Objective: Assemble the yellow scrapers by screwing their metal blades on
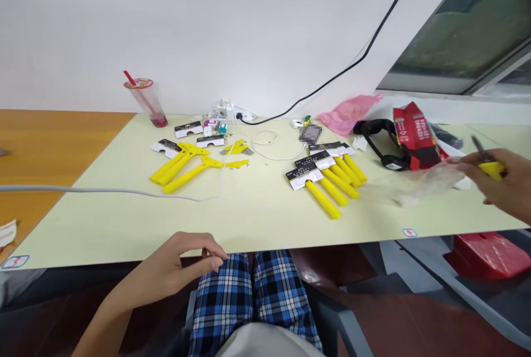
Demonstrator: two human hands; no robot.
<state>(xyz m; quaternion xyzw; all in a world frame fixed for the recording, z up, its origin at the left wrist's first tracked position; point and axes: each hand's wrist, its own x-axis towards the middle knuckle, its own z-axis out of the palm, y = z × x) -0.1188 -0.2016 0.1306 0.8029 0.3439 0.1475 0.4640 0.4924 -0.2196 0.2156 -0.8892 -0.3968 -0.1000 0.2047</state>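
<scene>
My left hand [182, 263] hovers at the table's near edge, above my lap, fingers loosely bent and apart, holding nothing. At the far right my right hand [498, 180] is closed on a small yellow tool with a dark tip [492, 168]. A clear plastic bag [431, 184], smeared by motion, trails leftward from the same fingers. Left of the bag lie several yellow handles [326, 200] with black-and-white cards [305, 174] on their ends. Beyond my left hand are yellow T-shaped tools [186, 177], smaller yellow pieces [237, 148] and loose cards [188, 129].
A clear cup with a red straw [145, 100] leans at the back left. A power strip [226, 111], white cable [276, 157] and black cord [332, 78] lie along the wall. Pink plastic [350, 114], black headphones [379, 144] and a red package [417, 136] sit back right.
</scene>
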